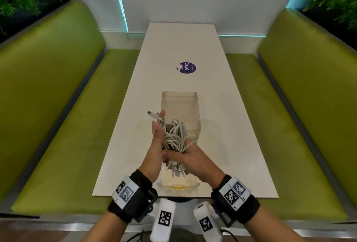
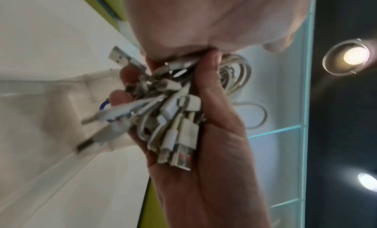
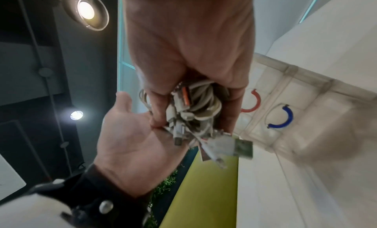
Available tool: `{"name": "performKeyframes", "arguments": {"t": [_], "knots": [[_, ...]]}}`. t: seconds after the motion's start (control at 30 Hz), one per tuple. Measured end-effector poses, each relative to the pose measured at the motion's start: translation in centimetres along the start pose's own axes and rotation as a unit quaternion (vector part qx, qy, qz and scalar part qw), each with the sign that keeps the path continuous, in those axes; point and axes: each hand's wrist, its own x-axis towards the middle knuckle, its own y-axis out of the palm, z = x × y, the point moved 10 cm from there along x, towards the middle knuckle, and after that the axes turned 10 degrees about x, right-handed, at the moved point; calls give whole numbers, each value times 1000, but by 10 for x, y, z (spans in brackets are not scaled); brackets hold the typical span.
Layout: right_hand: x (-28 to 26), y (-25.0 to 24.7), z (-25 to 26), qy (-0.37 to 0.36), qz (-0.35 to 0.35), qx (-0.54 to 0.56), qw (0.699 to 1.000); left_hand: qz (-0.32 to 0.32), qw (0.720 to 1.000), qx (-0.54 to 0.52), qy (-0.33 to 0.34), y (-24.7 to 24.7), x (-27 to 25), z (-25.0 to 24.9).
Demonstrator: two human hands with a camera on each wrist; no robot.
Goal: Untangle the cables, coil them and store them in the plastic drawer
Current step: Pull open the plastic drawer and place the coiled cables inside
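Note:
A tangled bundle of white cables (image 1: 174,135) hangs over the clear plastic drawer unit (image 1: 179,102) on the white table (image 1: 228,125). My right hand (image 1: 191,158) grips the bundle low down, its fingers curled round the cables; many plug ends (image 2: 173,118) stick out of its fist. My left hand (image 1: 157,135) lies against the bundle's left side with straight fingers and an open palm (image 3: 130,142). One USB plug (image 1: 151,114) juts out beside the left fingertips. In the right wrist view the cables (image 3: 195,112) fill the right hand (image 3: 189,46).
A pulled-out clear drawer with a yellow handle (image 1: 178,186) reaches the near table edge under my hands. Red (image 3: 255,101) and blue (image 3: 283,117) drawer handles show through the unit. A purple sticker (image 1: 187,67) lies farther back. Green benches (image 1: 67,125) flank the table.

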Motion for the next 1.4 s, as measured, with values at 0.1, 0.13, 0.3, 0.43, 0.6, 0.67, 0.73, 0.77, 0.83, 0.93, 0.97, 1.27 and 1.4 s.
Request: {"name": "performKeyframes", "arguments": {"t": [0.1, 0.13, 0.3, 0.43, 0.6, 0.67, 0.73, 0.77, 0.83, 0.93, 0.97, 1.27, 1.4], "knots": [[-6, -10, -2, -10, -34, 0, 999, 22, 972, 235, -5, -4, 6, 7], [-9, -17, -4, -4, -46, -28, 999, 13, 960, 280, 6, -10, 8, 6], [-22, -71, -47, 166, -75, -304, 935, -48, 951, 306, 17, -45, 28, -15], [-16, -79, -74, 288, -12, -569, 770, 65, 826, 552, 94, -20, 65, -13], [17, -53, -78, 252, -25, -677, 691, 184, 744, 641, 26, 0, 83, 26], [26, -41, -99, 259, 4, -708, 657, 174, 751, 636, 26, 0, 83, 25], [28, -37, -121, 300, 17, -747, 593, 174, 746, 642, 21, 0, 82, 23], [31, -40, -129, 319, 4, -762, 564, 178, 739, 650, 17, 1, 81, 22], [37, -45, -134, 352, -25, -763, 541, 184, 724, 665, 9, 1, 80, 21], [40, -60, -140, 425, -64, -703, 566, 189, 703, 685, 0, 1, 78, 20], [42, -64, -142, 436, -83, -684, 579, 188, 700, 689, 0, 0, 79, 19], [35, -78, -149, 385, -139, -561, 720, 171, 696, 697, 3, -2, 82, 19], [12, -68, -134, 368, -9, -488, 792, 169, 693, 700, 6, -2, 84, 19]]}}
